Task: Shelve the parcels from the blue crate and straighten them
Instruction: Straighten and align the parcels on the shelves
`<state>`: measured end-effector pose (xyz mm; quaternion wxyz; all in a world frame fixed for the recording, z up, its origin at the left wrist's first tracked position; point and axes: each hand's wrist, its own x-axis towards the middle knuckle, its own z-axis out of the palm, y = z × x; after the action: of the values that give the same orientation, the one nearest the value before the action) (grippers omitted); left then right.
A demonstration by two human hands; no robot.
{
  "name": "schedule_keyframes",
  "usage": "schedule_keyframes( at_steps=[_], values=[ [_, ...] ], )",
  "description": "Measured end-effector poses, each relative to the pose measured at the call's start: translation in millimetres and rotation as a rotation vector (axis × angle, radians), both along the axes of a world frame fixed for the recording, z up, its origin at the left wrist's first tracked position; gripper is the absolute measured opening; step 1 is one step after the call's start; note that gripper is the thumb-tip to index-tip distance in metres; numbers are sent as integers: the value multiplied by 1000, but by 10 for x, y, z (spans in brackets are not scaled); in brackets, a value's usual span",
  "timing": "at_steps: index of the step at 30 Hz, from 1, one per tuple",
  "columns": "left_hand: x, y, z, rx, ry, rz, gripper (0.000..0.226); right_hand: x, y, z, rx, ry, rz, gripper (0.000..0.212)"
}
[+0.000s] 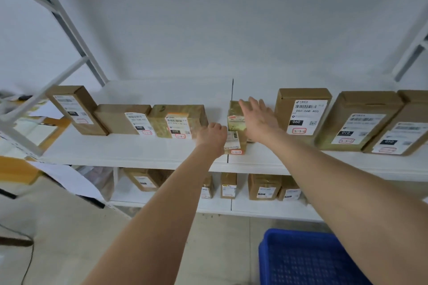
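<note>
On the shelf (139,152), the left hand (212,136) curls around a small parcel (233,143); at its 1 o'clock the right hand (259,118), fingers spread, presses a taped parcel (235,115). The blue crate (301,259) sits at 5 o'clock.

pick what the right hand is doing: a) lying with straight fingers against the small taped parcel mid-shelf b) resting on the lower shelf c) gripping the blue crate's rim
a: the right hand is spread, fingers straight, against the small taped parcel on the upper shelf, well above the blue crate on the floor.
</note>
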<state>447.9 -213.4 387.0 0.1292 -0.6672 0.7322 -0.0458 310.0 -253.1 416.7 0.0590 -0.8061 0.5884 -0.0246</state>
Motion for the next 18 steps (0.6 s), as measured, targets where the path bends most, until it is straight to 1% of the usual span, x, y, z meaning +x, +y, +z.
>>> schedule_keyframes(
  at_steps=[5, 8, 10, 14, 18],
  values=[
    [14, -346, -213, 40, -118, -78, 60, 215, -397, -65, 71, 99, 26, 96],
    [58, -464, -251, 76, -129, -96, 46, 246, -513, -120, 140, 179, 20, 97],
    [99, -537, -246, 77, -143, -95, 40, 197, -563, -128, 143, 233, 0, 95],
    [116, -702, -204, 90, -182, -91, 47, 98, -638, -100, 118, 282, -53, 95],
    [74, -841, -204, 86, -168, -66, 53, 67, -665, -116, 139, 264, -86, 98]
  ],
)
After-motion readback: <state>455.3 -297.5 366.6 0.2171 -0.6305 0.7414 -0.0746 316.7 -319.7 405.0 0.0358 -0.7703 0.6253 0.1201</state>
